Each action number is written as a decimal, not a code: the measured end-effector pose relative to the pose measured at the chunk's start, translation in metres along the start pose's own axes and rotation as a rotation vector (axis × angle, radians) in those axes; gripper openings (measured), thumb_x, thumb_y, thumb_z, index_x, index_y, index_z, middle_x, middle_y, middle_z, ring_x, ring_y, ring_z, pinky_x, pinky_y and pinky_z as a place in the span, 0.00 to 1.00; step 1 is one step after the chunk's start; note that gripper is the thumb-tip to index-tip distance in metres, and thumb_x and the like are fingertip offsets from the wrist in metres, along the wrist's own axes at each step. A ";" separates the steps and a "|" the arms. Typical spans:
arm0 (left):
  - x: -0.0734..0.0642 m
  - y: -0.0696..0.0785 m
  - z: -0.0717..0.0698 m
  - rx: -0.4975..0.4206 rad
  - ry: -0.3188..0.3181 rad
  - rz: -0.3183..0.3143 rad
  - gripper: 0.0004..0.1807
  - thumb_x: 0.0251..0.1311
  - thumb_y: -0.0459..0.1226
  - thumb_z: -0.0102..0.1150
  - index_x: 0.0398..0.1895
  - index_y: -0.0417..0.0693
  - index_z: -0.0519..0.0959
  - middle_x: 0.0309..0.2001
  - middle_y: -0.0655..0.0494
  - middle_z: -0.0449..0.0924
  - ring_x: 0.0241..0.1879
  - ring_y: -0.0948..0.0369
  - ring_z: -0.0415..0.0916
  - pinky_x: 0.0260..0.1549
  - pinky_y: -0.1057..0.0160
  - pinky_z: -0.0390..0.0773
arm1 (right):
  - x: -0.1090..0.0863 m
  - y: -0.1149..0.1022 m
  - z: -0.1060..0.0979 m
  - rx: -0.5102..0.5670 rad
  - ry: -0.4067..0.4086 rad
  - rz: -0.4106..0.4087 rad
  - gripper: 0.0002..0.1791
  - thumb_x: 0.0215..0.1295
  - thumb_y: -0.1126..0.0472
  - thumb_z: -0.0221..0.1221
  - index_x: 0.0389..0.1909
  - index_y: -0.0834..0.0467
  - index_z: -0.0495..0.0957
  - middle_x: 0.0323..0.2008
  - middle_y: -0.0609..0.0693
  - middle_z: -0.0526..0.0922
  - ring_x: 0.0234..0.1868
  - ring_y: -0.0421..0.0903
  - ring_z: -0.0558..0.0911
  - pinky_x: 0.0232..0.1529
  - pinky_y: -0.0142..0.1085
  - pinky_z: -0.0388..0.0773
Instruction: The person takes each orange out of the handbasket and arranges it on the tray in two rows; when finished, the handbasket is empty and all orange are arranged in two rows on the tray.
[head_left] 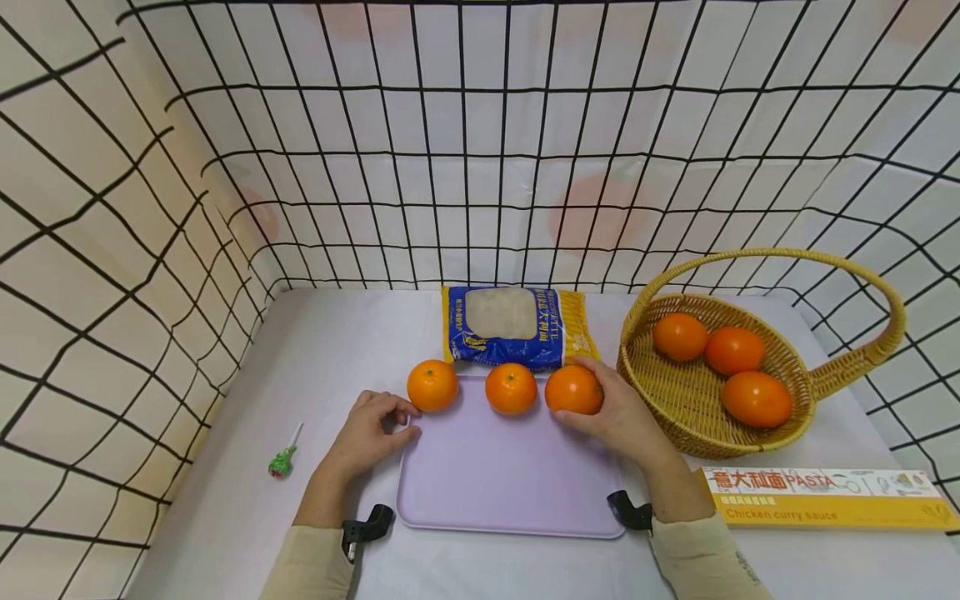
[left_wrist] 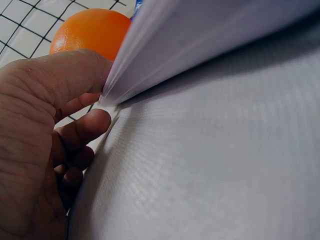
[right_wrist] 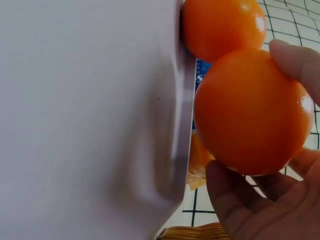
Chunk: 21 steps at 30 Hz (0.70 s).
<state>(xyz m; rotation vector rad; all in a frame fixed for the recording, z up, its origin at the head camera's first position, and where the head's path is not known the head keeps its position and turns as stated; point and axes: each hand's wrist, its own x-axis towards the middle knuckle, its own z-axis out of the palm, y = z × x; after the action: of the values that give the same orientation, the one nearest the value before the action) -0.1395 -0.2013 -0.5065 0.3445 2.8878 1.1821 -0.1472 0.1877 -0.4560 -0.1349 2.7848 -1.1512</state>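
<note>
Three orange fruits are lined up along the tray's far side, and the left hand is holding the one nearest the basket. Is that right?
Wrong hand: the head view shows the right hand holding the orange fruit nearest the basket. The three fruits do line the far side of the tray.

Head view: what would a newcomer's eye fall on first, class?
Three glossy orange fruits lined up at the far edge of the lilac tray, the rightmost gripped by the right hand. Next, the wicker basket at right, its tall handle arching over three more fruits.
</note>
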 end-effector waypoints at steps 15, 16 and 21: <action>0.000 -0.001 0.001 -0.007 -0.007 -0.004 0.11 0.53 0.38 0.75 0.37 0.58 0.83 0.31 0.65 0.76 0.46 0.59 0.65 0.46 0.58 0.65 | 0.000 0.000 0.004 -0.039 0.018 -0.013 0.47 0.52 0.51 0.77 0.73 0.45 0.65 0.62 0.62 0.70 0.56 0.61 0.77 0.58 0.63 0.74; 0.000 -0.001 0.001 -0.010 -0.007 -0.005 0.11 0.53 0.38 0.75 0.37 0.58 0.83 0.31 0.65 0.76 0.46 0.59 0.65 0.46 0.58 0.65 | -0.001 0.000 0.004 -0.040 0.017 -0.007 0.48 0.52 0.51 0.77 0.73 0.46 0.64 0.62 0.61 0.70 0.56 0.61 0.77 0.58 0.63 0.74; 0.000 0.001 0.000 -0.010 -0.004 -0.003 0.11 0.53 0.38 0.75 0.37 0.57 0.83 0.31 0.64 0.76 0.46 0.59 0.65 0.46 0.58 0.65 | -0.001 0.000 0.003 -0.039 0.010 0.019 0.50 0.52 0.48 0.77 0.74 0.48 0.63 0.64 0.61 0.69 0.58 0.61 0.76 0.60 0.63 0.72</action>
<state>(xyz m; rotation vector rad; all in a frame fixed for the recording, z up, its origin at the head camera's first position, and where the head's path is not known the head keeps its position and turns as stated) -0.1396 -0.2010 -0.5060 0.3418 2.8770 1.1938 -0.1462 0.1856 -0.4586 -0.1064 2.8119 -1.0973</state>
